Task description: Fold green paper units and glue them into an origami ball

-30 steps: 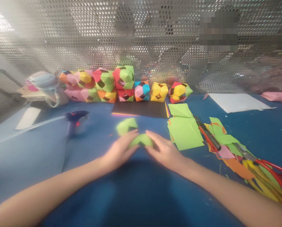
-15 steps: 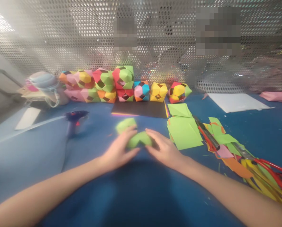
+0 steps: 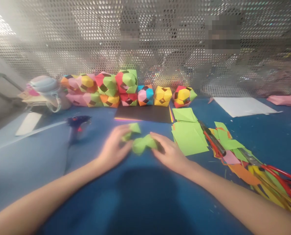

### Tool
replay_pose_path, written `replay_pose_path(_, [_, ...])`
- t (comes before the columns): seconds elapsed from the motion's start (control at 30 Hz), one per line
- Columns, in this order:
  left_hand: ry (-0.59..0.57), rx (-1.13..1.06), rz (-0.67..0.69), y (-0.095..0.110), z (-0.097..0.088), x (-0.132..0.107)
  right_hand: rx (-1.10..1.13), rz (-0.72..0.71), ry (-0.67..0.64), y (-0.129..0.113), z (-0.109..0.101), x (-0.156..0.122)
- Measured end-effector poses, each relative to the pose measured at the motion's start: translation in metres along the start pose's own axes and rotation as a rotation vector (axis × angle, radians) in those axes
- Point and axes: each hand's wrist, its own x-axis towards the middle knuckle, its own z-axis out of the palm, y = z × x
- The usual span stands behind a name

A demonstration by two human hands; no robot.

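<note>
Taking the nearer green paper piece [image 3: 144,143] as the centre of our clock, we are seeing a pale mug-like container [image 3: 44,84] with a looped handle standing at ten o'clock; its rounded top is hiding whatever it is holding.

The nearer piece is showing a creased, twin-lobed shape with a notch along its lower side. Our right hand [image 3: 171,151], at about three o'clock, is clasping its right end between fingers and thumb. A further green paper piece [image 3: 135,128] is peeking out at eleven o'clock. Our left hand [image 3: 114,145], at nine, is curling its fingers around that piece, thumb lying below; blur is keeping us from telling whether the hold is firm.

Green paper squares [image 3: 190,138] are lying at three, beside our right hand. Beyond them, a knife [image 3: 216,143], paper scraps [image 3: 244,173] and red-handled scissors [image 3: 278,174] are trailing down between three and four. A dark glue gun [image 3: 79,120] is sitting between nine and ten. A black sheet [image 3: 142,113] is spreading at twelve, folded paper balls [image 3: 163,96] lining its far edge before a perforated screen [image 3: 86,32]. Towards six, the blue tabletop [image 3: 140,202] is stretching between our forearms.
</note>
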Motion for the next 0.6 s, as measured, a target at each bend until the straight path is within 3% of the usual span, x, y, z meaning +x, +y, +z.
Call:
replay_pose_path(0.1, [0.005, 0.000, -0.073, -0.018, -0.006, 0.011, 0.036, 0.018, 0.014, 0.002, 0.000, 0.001])
replay_pose_path(0.27, [-0.248, -0.062, -0.111, -0.040, -0.006, 0.019, 0.067, 0.063, -0.011, 0.007, 0.001, 0.002])
replay_pose_path(0.37, [-0.329, -0.036, -0.097, -0.041, -0.005, 0.018, 0.055, 0.101, -0.040, 0.006, 0.000, 0.001])
replay_pose_path(0.6, [-0.337, 0.019, -0.020, -0.023, -0.005, 0.017, -0.030, 0.101, -0.050, -0.004, 0.000, 0.003])
